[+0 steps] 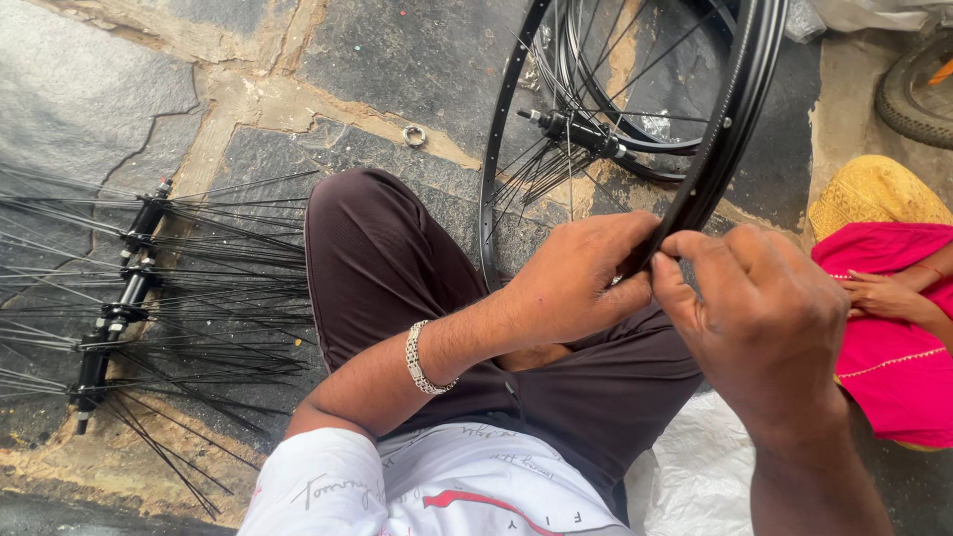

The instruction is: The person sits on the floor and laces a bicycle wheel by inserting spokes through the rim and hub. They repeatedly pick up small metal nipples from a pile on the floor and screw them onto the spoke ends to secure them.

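The person sits on the stone floor (pixel 89 89) with a black bicycle rim (pixel 730 119) standing upright just beyond the knees, its near edge down between the 2 hands. The left hand (pixel 581 283) is curled, fingers bent together and thumb brought in, pinching the rim's near edge where it meets the lap; a silver bracelet (pixel 422 362) sits on that wrist. The right hand (pixel 759 318) is also closed down, its thumb and fingertips pressed onto the same stretch of rim from the right side, touching the left hand's fingertips. Whether a small part is caught between the fingers I cannot tell, since the knuckles hide it.

Inside the rim a black hub (pixel 576 131) hangs on loose spokes (pixel 541 169), some fanned downward and not yet drawn tight. A 2nd rim lies flat on the floor behind it.

To the left on the floor lies a row of hubs (pixel 119 298) already threaded with long black spokes, spread out on both sides. A small metal ring (pixel 414 135) rests on the floor further off, near the middle. At the right, another person in pink and yellow cloth (pixel 888 328) sits close, and a tyre (pixel 913 94) shows in the far right corner.
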